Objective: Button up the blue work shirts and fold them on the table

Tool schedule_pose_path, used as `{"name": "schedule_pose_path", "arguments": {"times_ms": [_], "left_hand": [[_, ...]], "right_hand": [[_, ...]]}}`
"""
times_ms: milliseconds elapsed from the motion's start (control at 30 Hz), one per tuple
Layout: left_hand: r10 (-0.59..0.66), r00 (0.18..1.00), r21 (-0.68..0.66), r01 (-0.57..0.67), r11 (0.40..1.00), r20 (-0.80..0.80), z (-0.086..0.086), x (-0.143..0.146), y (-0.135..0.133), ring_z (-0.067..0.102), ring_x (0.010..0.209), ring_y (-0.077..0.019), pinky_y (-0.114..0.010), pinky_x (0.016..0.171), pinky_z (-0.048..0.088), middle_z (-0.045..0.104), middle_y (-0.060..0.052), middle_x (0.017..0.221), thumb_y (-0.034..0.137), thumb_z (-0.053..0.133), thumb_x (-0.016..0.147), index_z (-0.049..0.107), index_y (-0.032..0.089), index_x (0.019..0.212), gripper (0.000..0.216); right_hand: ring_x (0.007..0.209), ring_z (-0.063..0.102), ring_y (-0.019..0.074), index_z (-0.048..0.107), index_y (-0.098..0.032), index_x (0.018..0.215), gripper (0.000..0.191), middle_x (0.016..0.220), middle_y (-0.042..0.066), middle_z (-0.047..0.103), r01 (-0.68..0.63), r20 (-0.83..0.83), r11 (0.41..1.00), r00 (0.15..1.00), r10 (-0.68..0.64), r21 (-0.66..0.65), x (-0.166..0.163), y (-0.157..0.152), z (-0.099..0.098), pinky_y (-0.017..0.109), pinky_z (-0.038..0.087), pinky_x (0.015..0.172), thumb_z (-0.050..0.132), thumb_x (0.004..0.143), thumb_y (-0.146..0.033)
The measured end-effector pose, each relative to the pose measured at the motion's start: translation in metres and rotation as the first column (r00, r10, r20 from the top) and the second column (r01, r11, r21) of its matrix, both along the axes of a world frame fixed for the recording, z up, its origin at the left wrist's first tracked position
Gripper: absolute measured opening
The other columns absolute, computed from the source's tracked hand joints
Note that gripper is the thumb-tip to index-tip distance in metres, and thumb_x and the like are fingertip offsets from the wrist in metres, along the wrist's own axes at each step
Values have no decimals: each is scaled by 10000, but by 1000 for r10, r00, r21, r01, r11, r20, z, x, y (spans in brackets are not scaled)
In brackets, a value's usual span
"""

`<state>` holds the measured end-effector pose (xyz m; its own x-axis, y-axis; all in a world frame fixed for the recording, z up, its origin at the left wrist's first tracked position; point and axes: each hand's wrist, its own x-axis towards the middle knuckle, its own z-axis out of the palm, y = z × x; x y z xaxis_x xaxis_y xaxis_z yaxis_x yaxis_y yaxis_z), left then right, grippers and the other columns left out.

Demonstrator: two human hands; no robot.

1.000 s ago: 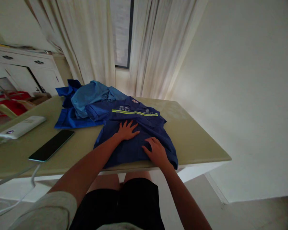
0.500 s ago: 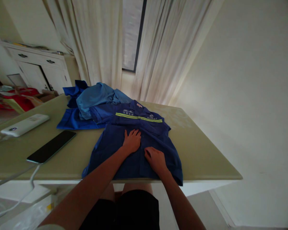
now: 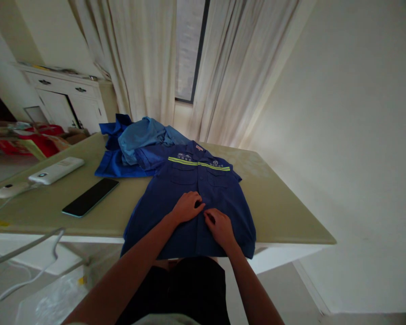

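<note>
Navy work shirt (image 3: 155,203) is shown spread flat, front up, on a pale green worktop (image 3: 284,212), its hem draped over the near edge, apparently so that the front opening is kept within reach. The left hand (image 3: 186,207) and right hand (image 3: 220,227) are set close together at the centre placket, fingers curled and seemingly pinched on the soft, matte woven cloth. A reflective yellow-green band is stitched across the chest pockets. Lighter blue garments (image 3: 140,142) are heaped loosely behind; a glossy black phone (image 3: 90,197) and a white power bank (image 3: 56,170) are laid well to the left
</note>
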<state>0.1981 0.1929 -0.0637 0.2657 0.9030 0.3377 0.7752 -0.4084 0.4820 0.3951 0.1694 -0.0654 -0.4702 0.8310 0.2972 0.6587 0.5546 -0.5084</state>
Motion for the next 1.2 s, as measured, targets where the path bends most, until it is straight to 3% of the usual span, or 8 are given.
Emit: {"name": "schedule_pose_path", "arguments": {"times_ms": [200,467,667,800,867,967,1100,1200], "left_hand": [[-118,993,26,118,993,10,-1,4,-1,661,925,-212,-310,843,475,710,-48,930,338,465,1049,648,211,957,241],[36,991,-88,-48,995,-128,4,4,-2,725,826,-238,-297,738,474,741,-46,862,412,377,1076,628,240,1131,309],[-60,994,-6,61,998,94,6,4,-6,700,981,-213,-303,898,497,732,-60,993,379,373,1072,641,228,1074,308],[-83,951,-29,96,995,299,6,1,-7,684,869,-184,-307,857,511,715,-50,950,190,355,1008,607,196,1216,327],[-100,952,-63,124,990,290,5,0,-5,669,841,-186,-310,833,515,700,-44,908,143,413,926,648,192,1098,295],[-162,954,-96,191,977,252,4,-1,1,662,899,-193,-322,894,526,698,-51,917,142,450,860,645,202,802,213],[121,903,-366,43,929,412,4,-7,20,711,850,-169,-302,842,574,748,-52,925,149,432,901,655,200,876,230],[411,793,-553,-114,825,449,4,-13,47,736,753,-157,-284,734,591,775,-76,920,151,477,925,627,174,1061,204]], "right_hand": [[878,705,194,720,-198,1020,172,987,56,760,-32,60,999,998,32,2,-5,9,-2,288,498,831,551,993,-209],[830,722,193,740,-214,975,187,943,47,784,16,-33,998,999,-18,-60,-12,19,5,287,500,795,565,1003,-274],[683,686,177,672,-212,814,176,760,31,742,155,-60,985,985,-160,-74,-16,19,3,274,484,678,626,943,-323],[668,650,161,641,-213,945,162,790,21,716,142,-261,990,955,-139,-7,-12,16,14,259,478,644,543,969,-339],[706,655,162,638,-212,1024,188,842,29,720,176,-301,984,940,-159,31,-10,21,28,262,487,674,503,993,-340],[772,666,164,666,-227,1037,144,890,22,726,136,-109,989,986,-129,54,-11,43,51,271,481,735,578,978,-324],[874,667,182,708,-226,1037,154,981,35,718,23,217,1000,976,-22,-1,-22,81,50,276,460,754,735,891,-265],[851,648,167,729,-207,992,117,974,39,691,-13,238,1000,971,19,-27,-29,93,29,269,453,748,742,880,-241]]}}
